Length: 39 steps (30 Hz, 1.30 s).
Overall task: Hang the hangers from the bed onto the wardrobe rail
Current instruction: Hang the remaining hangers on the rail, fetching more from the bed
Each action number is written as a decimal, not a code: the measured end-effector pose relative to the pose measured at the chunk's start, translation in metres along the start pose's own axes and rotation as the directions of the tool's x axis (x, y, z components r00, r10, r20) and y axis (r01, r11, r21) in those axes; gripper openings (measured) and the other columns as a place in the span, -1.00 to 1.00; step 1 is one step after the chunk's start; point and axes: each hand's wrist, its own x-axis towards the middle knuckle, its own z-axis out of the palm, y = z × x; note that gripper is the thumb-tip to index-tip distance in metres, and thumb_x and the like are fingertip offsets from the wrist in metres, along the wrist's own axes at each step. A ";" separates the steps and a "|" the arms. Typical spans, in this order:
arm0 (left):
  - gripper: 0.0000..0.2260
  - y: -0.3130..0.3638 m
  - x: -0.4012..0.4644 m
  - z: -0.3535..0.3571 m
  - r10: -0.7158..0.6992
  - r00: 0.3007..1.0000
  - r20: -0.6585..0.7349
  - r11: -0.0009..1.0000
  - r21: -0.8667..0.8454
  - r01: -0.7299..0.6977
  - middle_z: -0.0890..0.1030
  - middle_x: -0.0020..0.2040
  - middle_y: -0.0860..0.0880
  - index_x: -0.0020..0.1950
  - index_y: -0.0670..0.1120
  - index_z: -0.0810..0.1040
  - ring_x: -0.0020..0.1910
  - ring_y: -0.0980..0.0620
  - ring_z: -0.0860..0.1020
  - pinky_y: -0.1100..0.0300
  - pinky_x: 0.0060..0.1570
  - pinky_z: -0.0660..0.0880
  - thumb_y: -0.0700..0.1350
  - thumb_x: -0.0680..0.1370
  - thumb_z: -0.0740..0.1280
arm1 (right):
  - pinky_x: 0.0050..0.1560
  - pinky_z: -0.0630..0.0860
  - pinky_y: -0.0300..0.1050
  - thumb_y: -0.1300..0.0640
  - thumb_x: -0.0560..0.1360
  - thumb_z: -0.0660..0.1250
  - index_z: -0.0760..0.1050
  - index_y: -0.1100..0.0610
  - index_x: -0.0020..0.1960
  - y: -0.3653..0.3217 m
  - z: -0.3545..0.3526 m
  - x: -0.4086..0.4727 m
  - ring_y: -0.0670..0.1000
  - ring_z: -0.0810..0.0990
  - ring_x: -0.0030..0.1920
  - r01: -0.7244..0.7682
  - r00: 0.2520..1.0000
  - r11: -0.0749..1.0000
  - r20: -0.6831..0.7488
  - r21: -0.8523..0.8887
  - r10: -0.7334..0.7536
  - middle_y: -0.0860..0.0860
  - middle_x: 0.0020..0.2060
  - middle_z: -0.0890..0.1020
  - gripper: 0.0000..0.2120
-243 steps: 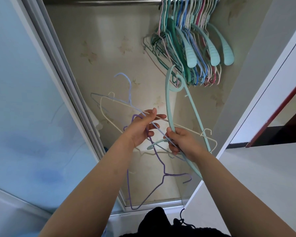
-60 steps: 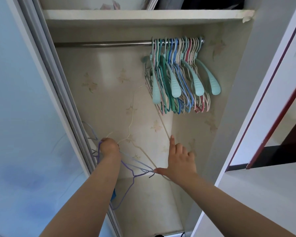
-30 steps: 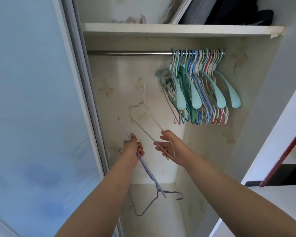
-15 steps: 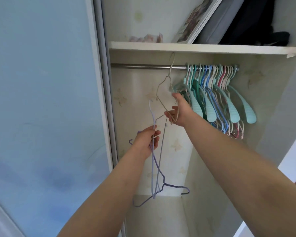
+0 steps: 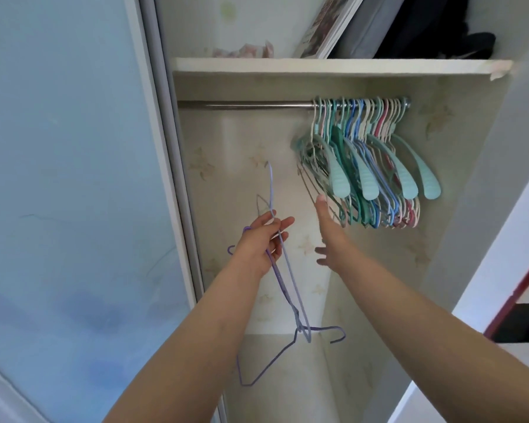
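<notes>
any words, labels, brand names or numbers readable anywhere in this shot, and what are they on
No readable text anywhere in this view.
The framed picture leaning on the top shelf: printed pattern only, too blurred to tell if it has lettering.
The dark bag beside it: no legible logo.
The hung hangers, the wire hangers in the left hand and the rail: no markings visible.

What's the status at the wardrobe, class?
Left hand gripping wire hangers. Right hand open, empty. Rail bare leftward; hung hangers bunched right.
</notes>
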 end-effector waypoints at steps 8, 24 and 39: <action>-0.81 -0.013 0.004 0.001 0.010 1.000 -0.027 0.995 -0.103 -0.013 0.71 -0.08 0.01 0.14 0.11 0.41 -0.14 0.05 0.59 0.22 -0.29 0.34 -0.18 0.64 0.19 | 0.06 0.55 0.03 0.00 0.60 0.19 0.35 0.15 0.38 0.071 -0.036 -0.030 0.00 0.57 -0.13 0.075 0.919 0.789 0.349 -0.609 0.182 0.08 0.05 0.56 -0.60; -0.13 -0.039 0.001 -0.041 -0.386 0.911 -0.142 0.917 0.047 0.396 0.44 0.38 -0.05 0.05 0.00 0.61 0.45 -0.10 0.23 -0.22 0.42 -0.04 0.64 0.22 -0.02 | -0.14 0.60 -0.03 -0.33 0.54 0.03 0.56 0.12 -0.09 -0.018 0.020 -0.014 0.02 0.45 -0.24 0.185 0.983 0.978 0.035 -0.101 -0.182 0.06 -0.18 0.46 -0.42; -0.59 -0.094 0.033 -0.085 -0.460 0.821 -0.337 0.868 0.025 0.497 0.46 0.30 -0.21 0.17 -0.08 0.56 0.21 -0.35 0.47 -0.47 0.14 0.30 0.03 0.40 0.18 | 0.26 0.44 0.11 -0.40 0.46 0.13 0.54 0.06 0.05 -0.047 0.010 0.038 0.03 0.41 -0.09 -0.047 0.998 0.968 -0.032 0.247 0.056 0.06 -0.07 0.42 -0.44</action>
